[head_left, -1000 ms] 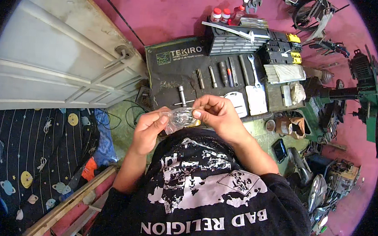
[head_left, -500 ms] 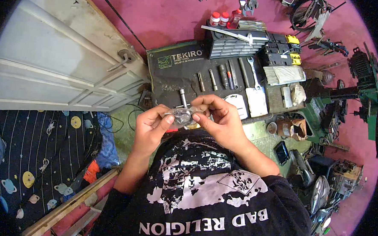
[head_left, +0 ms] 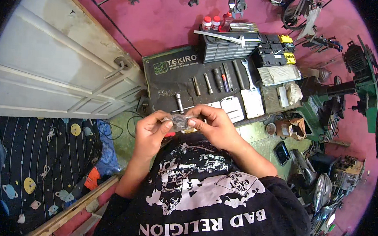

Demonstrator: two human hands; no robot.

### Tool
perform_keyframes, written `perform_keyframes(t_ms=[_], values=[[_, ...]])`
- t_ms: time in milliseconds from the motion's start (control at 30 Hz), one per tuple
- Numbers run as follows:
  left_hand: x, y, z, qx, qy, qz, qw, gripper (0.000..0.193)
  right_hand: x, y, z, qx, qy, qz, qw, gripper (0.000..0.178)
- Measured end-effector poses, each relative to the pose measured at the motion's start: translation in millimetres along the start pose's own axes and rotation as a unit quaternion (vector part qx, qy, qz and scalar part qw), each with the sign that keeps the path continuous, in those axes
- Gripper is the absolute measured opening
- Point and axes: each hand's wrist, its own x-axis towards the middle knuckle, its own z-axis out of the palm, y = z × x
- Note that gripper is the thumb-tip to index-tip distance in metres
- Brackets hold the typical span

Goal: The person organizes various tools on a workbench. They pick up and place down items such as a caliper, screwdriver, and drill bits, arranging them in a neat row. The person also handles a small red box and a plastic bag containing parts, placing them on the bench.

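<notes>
Between my hands is a small clear plastic bag (head_left: 180,122) with dark metallic parts inside, too small to make out. My left hand (head_left: 152,129) pinches its left side between thumb and fingers. On the right side, my right hand (head_left: 214,125) grips it with thumb and bent forefinger. The bag is held in front of my chest, by the near edge of a dark tool mat (head_left: 165,83). Just beyond it on the mat lies a metal T-handle socket wrench (head_left: 179,103), its lower end partly hidden by my hands.
On the mat lie a drill bit (head_left: 197,87), a combination wrench (head_left: 248,74) and white cards (head_left: 232,108). Behind them stands a drawer organizer (head_left: 229,51) with a caliper (head_left: 221,36) on top. A white door (head_left: 59,55) is at left, a green machine (head_left: 344,85) at right.
The view has shifted slightly, so the bench appears a little further left. Both hands still hold the plastic bag, now drawn closer together and the bag more bunched.
</notes>
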Motion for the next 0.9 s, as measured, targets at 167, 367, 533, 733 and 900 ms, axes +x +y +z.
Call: perform_keyframes(t_ms=[167,367,533,733,900], values=[[5.5,-6.5,-1.4,0.044,0.001,-0.045,0.998,0.014,-0.6,12.4,-10.5,0.005,0.037,0.050,0.998,0.017],[30.6,-12.8,22.2,0.219,0.029,0.037,0.975,0.014,-0.2,16.9,-30.5,-0.048,0.164,-0.004,0.985,0.013],[53.5,-34.3,45.1,0.183,0.075,0.016,0.980,0.012,8.9,28.0,-58.8,-0.263,0.234,-0.133,0.927,0.014],[80.6,-50.3,79.2,0.063,0.085,-0.033,0.994,0.011,12.9,38.5,-93.1,-0.026,0.198,-0.034,0.979,0.016],[104.1,-65.5,106.4,-0.159,0.053,-0.155,0.973,0.011,14.6,41.4,-137.4,0.275,0.133,0.063,0.950,0.033]])
